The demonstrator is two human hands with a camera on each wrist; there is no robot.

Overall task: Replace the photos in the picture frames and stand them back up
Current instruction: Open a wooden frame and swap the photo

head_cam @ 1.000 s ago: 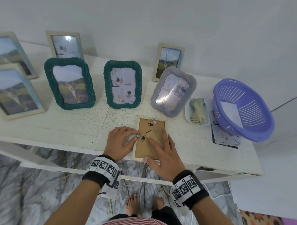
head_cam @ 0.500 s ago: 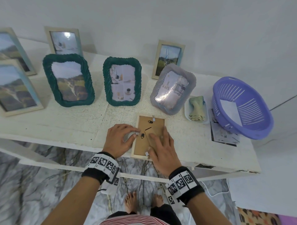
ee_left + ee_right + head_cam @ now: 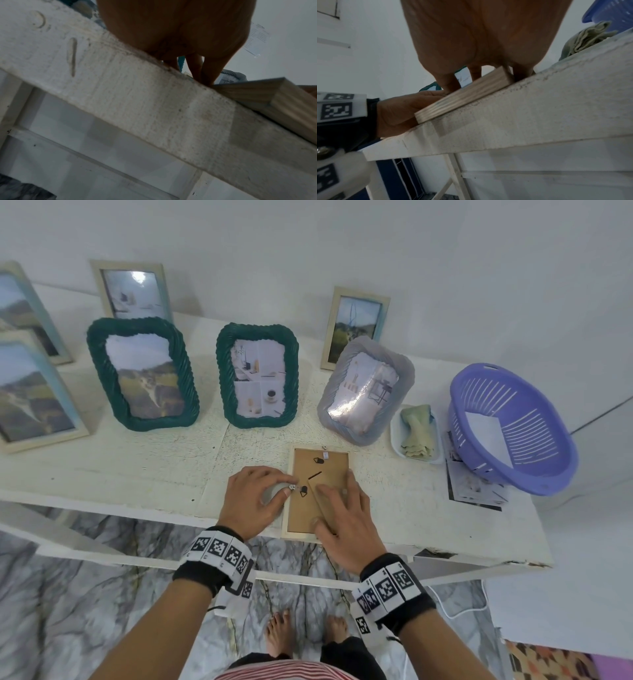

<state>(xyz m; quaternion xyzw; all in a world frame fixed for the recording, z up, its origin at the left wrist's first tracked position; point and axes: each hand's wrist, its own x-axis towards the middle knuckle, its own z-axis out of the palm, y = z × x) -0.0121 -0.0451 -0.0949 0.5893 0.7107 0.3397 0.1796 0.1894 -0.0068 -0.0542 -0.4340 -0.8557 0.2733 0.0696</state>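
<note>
**Right hand settles flat on the frame's back**

The wooden frame lies face down at the desk's near edge. The right hand has slid left, fingers spread flat, pressing the backing. The left hand, fingers curled, seems to be turning a side clip, probably locking the backing in.

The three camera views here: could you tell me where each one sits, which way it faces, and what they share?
Head: looks down on the white table, the face-down wooden frame, both hands, forearms and bare feet.
Left wrist: below the table edge, looks up past the left hand at the frame's corner.
Right wrist: likewise low, looks up past the right hand.
All three share the frame.
</note>
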